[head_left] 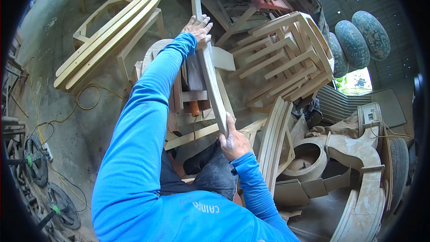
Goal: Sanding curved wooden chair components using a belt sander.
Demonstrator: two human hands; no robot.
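A long, slightly curved wooden slat [211, 78] runs away from me, from near my lap past the top edge of the picture. My left hand [198, 30] presses over its far stretch, the fingers bent across the wood. Around the near end is my right hand [235, 142], thumb on top and the other fingers mostly hidden below. Just left of the slat, a wooden-framed machine with a grey belt-like surface [195, 74] sits close against it; I cannot tell whether they touch. An orange handle [195, 108] sticks out of the machine's near side.
Several curved slats [112, 33] lie across a wooden frame at left. Stacked wooden frames [286, 58] stand at right, with more curved slats [273, 139] nearer me. A yellow cable [89, 87] crosses the floor. Large pale arched pieces [358, 148] crowd the right.
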